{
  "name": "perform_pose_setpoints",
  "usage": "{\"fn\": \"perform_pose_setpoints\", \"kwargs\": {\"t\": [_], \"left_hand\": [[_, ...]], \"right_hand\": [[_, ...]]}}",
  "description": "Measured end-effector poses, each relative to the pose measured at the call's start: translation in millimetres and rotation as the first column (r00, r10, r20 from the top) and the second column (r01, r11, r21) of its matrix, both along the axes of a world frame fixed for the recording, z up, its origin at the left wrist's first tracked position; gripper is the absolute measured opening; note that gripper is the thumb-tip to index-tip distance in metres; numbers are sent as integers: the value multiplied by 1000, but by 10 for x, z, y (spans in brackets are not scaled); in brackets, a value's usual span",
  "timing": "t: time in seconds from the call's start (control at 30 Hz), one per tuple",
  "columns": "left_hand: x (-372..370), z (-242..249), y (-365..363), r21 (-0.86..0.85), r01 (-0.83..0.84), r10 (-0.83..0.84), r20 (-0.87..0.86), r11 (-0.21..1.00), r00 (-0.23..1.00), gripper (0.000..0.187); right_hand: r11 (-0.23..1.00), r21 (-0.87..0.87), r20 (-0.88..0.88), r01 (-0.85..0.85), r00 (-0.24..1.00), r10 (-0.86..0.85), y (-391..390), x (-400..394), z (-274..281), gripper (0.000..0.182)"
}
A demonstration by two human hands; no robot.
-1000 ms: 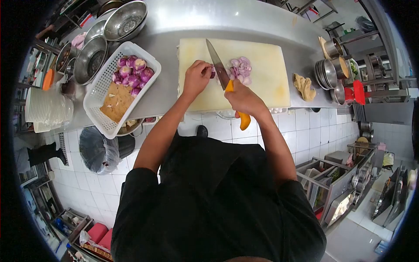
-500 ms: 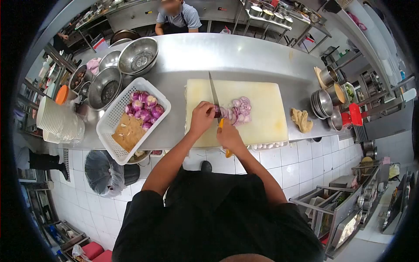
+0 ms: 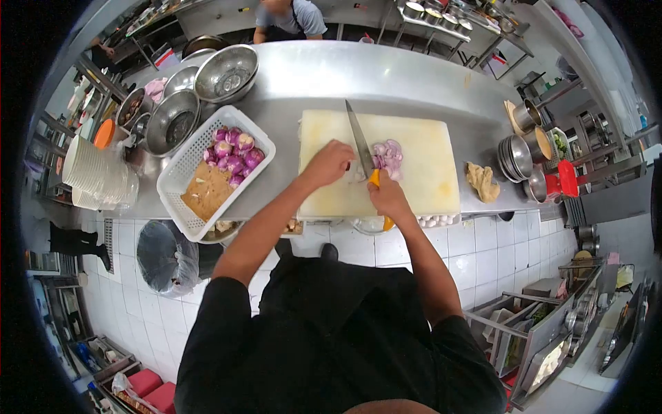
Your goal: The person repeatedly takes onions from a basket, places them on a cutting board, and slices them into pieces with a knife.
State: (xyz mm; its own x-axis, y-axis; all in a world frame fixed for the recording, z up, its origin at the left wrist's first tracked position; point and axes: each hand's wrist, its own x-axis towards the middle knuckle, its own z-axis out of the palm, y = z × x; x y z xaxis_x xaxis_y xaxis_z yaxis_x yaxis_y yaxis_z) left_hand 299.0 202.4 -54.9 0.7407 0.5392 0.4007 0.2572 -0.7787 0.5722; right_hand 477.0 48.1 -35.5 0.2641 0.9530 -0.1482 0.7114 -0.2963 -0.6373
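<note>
My right hand (image 3: pixel 390 197) is wrapped round the yellow handle of a kitchen knife (image 3: pixel 360 136), whose long blade points away across the white cutting board (image 3: pixel 420 138). Just right of the blade lies a heap of sliced red onion (image 3: pixel 389 156). To the left of the knife, my left hand (image 3: pixel 331 165) is closed above the board, and a small dark-red onion piece (image 3: pixel 348 165) shows at its fingertips. Much of that piece is hidden by the fingers. A few thin onion bits lie on the board between my hands.
A white basket (image 3: pixel 261 131) at left holds peeled red onions (image 3: pixel 234 159) and a brown sheet. Steel bowls (image 3: pixel 226 74) and stacked white containers (image 3: pixel 96 162) stand beyond it. A crumpled tan cloth (image 3: pixel 482 182) lies right of the board. A person (image 3: pixel 303 19) is across the counter.
My left hand has drawn back a little from the knife. The blade and my right hand have shifted right against the onion slices, which now sit in a tighter heap.
</note>
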Motion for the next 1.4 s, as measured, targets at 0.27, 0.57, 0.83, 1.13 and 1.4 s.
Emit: {"fn": "perform_pose_setpoints", "kwargs": {"t": [0.27, 0.57, 0.83, 1.13, 1.4], "left_hand": [[-62, 459, -155, -476, -431, 356, -244, 767, 902, 19], [35, 94, -456, -615, -506, 512, -185, 605, 839, 22], [80, 225, -478, -688, -424, 562, -29, 589, 827, 22], [99, 220, -535, -644, -378, 593, 147, 665, 792, 18], [73, 51, -548, -631, -307, 560, 248, 712, 790, 15]], "right_hand": [[992, -121, -151, 36, 987, -54, -207, -292, 309, 33], [977, -215, -202, -7, 979, -37, -224, -496, 615, 38], [967, -253, -139, -23, 990, -13, -182, -519, 746, 40], [949, -311, -143, -56, 990, 12, -161, -511, 1086, 34], [931, -362, -159, -54, 987, -4, -142, -548, 1155, 37]]}}
